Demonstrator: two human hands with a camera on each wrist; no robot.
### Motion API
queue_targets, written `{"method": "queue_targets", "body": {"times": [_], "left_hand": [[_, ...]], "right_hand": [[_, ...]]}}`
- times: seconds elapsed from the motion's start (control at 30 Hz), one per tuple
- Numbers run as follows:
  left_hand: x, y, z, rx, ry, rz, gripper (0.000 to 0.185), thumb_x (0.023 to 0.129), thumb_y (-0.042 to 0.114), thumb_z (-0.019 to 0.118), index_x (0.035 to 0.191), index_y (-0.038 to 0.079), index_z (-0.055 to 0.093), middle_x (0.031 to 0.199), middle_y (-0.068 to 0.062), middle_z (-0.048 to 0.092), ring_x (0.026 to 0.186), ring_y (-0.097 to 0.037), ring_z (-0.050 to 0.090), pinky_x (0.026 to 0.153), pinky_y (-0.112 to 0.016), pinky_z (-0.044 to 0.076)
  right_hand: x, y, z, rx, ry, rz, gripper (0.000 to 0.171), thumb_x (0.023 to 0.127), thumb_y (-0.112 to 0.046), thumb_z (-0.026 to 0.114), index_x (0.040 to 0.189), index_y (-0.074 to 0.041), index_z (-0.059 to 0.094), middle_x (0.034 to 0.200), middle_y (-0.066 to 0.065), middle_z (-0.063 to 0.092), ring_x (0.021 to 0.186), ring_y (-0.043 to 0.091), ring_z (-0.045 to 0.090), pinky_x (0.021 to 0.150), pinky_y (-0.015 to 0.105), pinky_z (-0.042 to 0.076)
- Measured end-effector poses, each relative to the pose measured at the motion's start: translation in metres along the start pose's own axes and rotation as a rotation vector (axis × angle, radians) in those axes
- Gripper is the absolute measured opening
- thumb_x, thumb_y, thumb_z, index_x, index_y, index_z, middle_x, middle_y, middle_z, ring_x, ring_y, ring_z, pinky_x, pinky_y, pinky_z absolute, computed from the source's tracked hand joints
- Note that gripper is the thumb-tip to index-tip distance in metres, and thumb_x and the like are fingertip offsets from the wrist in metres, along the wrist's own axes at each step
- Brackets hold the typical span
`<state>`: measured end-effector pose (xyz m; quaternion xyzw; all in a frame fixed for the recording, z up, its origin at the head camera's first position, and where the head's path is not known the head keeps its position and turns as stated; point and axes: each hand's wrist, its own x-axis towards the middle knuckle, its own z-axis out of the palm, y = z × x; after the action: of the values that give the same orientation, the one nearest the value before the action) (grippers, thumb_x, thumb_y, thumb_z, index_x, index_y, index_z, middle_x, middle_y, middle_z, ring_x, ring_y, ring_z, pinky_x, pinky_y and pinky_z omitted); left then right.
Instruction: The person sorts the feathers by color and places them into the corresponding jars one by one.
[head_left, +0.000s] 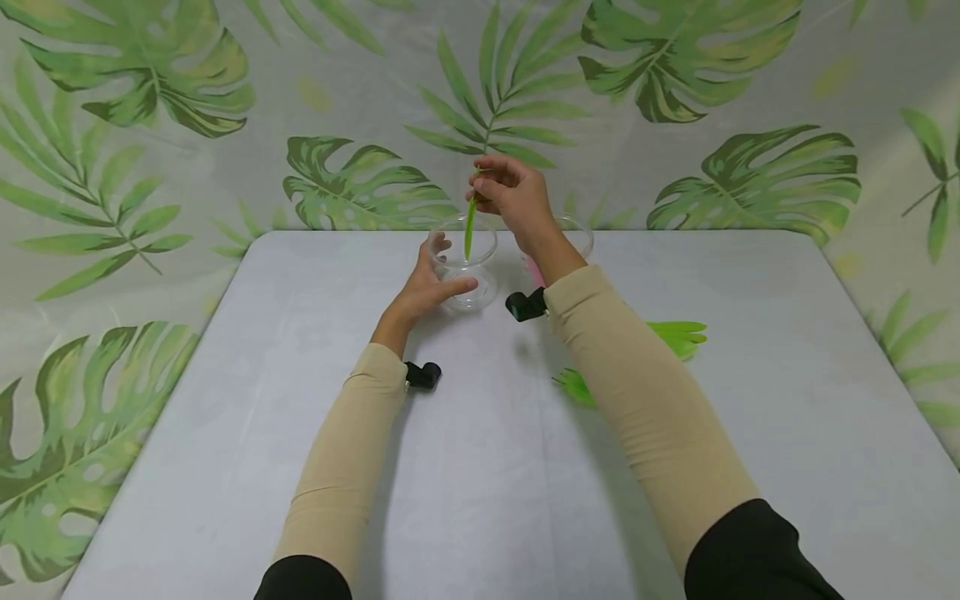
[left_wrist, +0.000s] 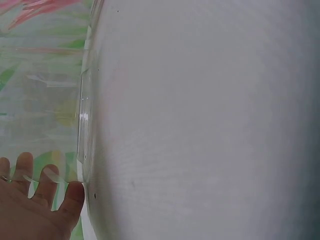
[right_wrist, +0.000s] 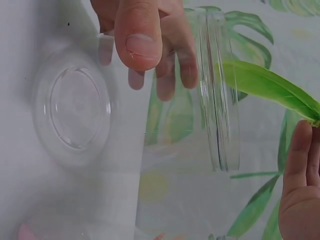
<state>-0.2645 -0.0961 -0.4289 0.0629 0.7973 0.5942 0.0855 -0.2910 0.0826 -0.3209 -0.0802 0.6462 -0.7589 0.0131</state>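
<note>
A clear plastic cup [head_left: 465,271] stands at the far middle of the table, and my left hand [head_left: 424,292] grips it from the left, thumb on the near side. In the right wrist view the thumb [right_wrist: 138,36] lies across the cup's wall [right_wrist: 80,107]. Above the cup, my right hand [head_left: 510,193] pinches a long green plastic utensil [head_left: 470,227] by its top end. The utensil hangs point down into the cup's mouth. Its green blade [right_wrist: 270,87] shows by the rim in the right wrist view. The left wrist view shows my left hand [left_wrist: 35,205] against the cup wall [left_wrist: 82,115].
A second clear cup [head_left: 577,235] with pink pieces [head_left: 534,268] in it stands behind my right wrist. Green plastic forks [head_left: 681,335] lie on the grey tablecloth [head_left: 300,467] right of my right forearm. A leaf-print backdrop [head_left: 712,100] hangs behind the table's far edge.
</note>
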Motion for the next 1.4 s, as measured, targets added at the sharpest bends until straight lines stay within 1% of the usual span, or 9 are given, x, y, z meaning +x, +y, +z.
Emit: {"method": "queue_targets", "body": {"times": [0.1,0.23,0.37,0.7,0.87,1.0,1.13,1.3,1.4], "left_hand": [[0.000,0.000,0.001,0.001,0.001,0.000,0.105,0.081,0.023,0.081,0.158,0.020,0.010,0.162,-0.006,0.026,0.150,-0.027,0.025,0.124,-0.047,0.022],[0.000,-0.001,0.002,0.002,-0.004,0.003,0.105,0.081,0.023,0.081,0.158,0.020,0.010,0.162,-0.006,0.026,0.149,-0.028,0.026,0.123,-0.048,0.022],[0.001,-0.002,0.001,0.011,0.000,0.012,0.104,0.080,0.023,0.081,0.157,0.019,0.011,0.161,-0.006,0.027,0.148,-0.029,0.027,0.123,-0.048,0.023],[0.000,0.000,-0.002,0.019,0.001,-0.007,0.103,0.080,0.025,0.082,0.156,0.020,0.013,0.161,-0.004,0.027,0.146,-0.027,0.029,0.120,-0.048,0.027],[0.000,-0.001,-0.003,0.026,0.011,-0.008,0.103,0.080,0.024,0.082,0.157,0.020,0.013,0.161,-0.005,0.028,0.146,-0.028,0.030,0.120,-0.048,0.027],[0.001,-0.001,-0.001,0.019,0.009,0.000,0.103,0.080,0.023,0.082,0.157,0.019,0.013,0.161,-0.006,0.028,0.146,-0.029,0.030,0.120,-0.048,0.028],[0.001,-0.002,-0.001,0.010,0.003,0.007,0.103,0.080,0.022,0.082,0.157,0.019,0.013,0.161,-0.006,0.028,0.146,-0.029,0.030,0.120,-0.048,0.028],[0.002,-0.002,0.000,-0.003,0.004,0.008,0.103,0.080,0.021,0.082,0.157,0.019,0.013,0.161,-0.006,0.028,0.147,-0.029,0.029,0.121,-0.048,0.027],[0.001,-0.001,0.000,-0.004,0.001,0.006,0.103,0.080,0.021,0.082,0.157,0.019,0.013,0.161,-0.006,0.028,0.147,-0.029,0.029,0.121,-0.047,0.027]], "right_hand": [[0.000,0.001,0.000,-0.037,-0.002,-0.003,0.031,0.095,-0.005,0.063,0.127,-0.003,0.063,0.099,0.001,0.068,0.089,0.015,0.070,0.083,0.027,0.058],[0.000,0.002,-0.001,-0.118,-0.019,0.006,0.036,0.095,-0.006,0.064,0.131,-0.005,0.061,0.121,0.008,0.068,0.110,0.018,0.066,0.100,0.033,0.054],[0.000,-0.001,-0.002,-0.166,-0.029,0.004,0.036,0.096,-0.008,0.063,0.132,-0.006,0.061,0.135,0.010,0.063,0.125,0.020,0.059,0.108,0.032,0.048],[-0.007,-0.018,-0.015,-0.170,-0.079,-0.037,0.027,0.097,-0.009,0.062,0.123,-0.007,0.065,0.125,0.007,0.066,0.121,0.018,0.059,0.109,0.036,0.047],[-0.015,-0.025,-0.030,-0.243,-0.134,-0.090,0.028,0.097,-0.009,0.061,0.124,-0.006,0.065,0.118,0.004,0.067,0.116,0.019,0.061,0.108,0.040,0.048],[-0.029,-0.032,-0.047,-0.316,-0.182,-0.108,0.026,0.097,-0.009,0.061,0.123,-0.009,0.065,0.118,0.003,0.068,0.113,0.015,0.063,0.104,0.034,0.049],[-0.046,-0.039,-0.073,-0.350,-0.208,-0.136,0.025,0.097,-0.008,0.061,0.121,-0.006,0.066,0.112,-0.005,0.068,0.108,0.009,0.063,0.098,0.023,0.051],[-0.069,-0.044,-0.117,-0.295,-0.210,-0.163,0.020,0.096,-0.005,0.062,0.115,-0.008,0.069,0.106,-0.008,0.069,0.103,0.008,0.064,0.088,0.016,0.052],[-0.084,-0.043,-0.149,-0.362,-0.189,-0.127,0.022,0.097,-0.008,0.062,0.118,-0.007,0.068,0.106,-0.011,0.068,0.101,0.005,0.064,0.085,0.015,0.052]]}}
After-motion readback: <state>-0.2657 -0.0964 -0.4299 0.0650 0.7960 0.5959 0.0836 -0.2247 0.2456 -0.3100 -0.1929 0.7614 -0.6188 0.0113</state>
